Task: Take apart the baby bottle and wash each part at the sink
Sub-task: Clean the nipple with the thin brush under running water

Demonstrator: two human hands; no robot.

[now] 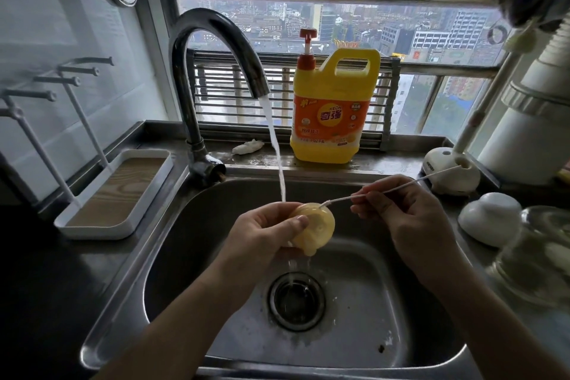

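Observation:
My left hand (265,233) grips a round yellow bottle part (317,227), a nipple piece, over the sink (216,200). Water (274,145) runs from the faucet (216,49) onto its top edge and drips toward the drain (296,299). My right hand (401,219) pinches a thin white brush (398,187), whose tip pokes into the yellow part's upper rim. A clear glass bottle body (536,259) stands on the counter at the right.
A yellow dish soap jug (331,114) stands on the ledge behind the sink. A white drying rack tray (117,194) with pegs sits at the left. A white brush stand (450,170) and a white cap (490,219) lie at the right.

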